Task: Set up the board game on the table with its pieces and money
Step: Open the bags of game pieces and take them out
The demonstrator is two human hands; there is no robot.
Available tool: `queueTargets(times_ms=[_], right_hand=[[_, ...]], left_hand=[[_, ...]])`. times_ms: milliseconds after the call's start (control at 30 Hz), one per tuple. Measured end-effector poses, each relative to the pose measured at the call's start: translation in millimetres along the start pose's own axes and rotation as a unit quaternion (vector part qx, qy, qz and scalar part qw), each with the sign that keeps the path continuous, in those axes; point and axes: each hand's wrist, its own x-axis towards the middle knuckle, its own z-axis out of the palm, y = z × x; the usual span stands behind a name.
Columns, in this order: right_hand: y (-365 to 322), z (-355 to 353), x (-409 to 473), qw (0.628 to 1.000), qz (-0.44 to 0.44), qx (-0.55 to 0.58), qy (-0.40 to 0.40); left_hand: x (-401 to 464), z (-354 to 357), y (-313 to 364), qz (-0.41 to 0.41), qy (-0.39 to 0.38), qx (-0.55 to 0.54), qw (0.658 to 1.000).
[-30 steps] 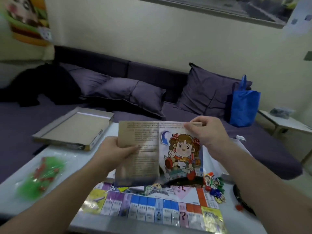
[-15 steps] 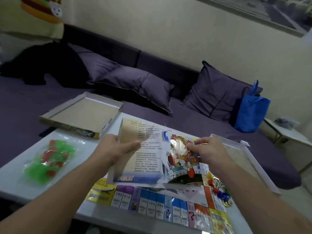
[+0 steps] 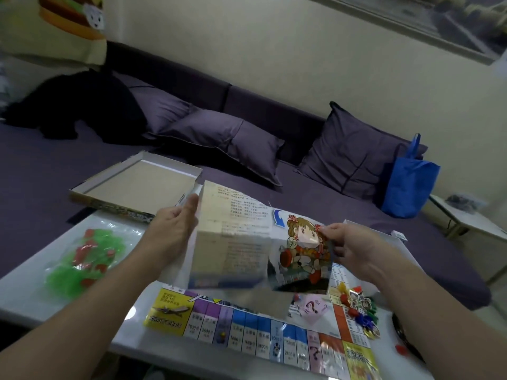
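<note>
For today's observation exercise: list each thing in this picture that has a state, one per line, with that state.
Leaflet: unfolded, held above the board.
Left hand: grips the leaflet's left edge.
Right hand: pinches its right edge.
Board: laid flat on the table.
Box lid: upturned, empty.
Bag of houses: sealed, lying flat.
Tokens: loose, heaped on the board.

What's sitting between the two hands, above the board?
In the head view, the folded rules sheet spans the gap: the left hand holds its left edge, the right hand pinches its right edge, over the game board.
</note>
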Motion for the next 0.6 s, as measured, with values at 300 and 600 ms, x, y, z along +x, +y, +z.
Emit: queueTargets(times_ms=[300, 600], right_hand=[[-15.2, -19.1, -26.6, 0.986, 0.009, 0.127, -0.112], [-22.9, -15.4, -44.5, 0.965, -0.062, 0.153, -0.203]], left_hand=[[4.1, 4.2, -3.0, 0.026, 0.084, 0.097, 0.991], [-12.6, -12.6, 38.0, -0.097, -0.16, -0.349, 0.918]])
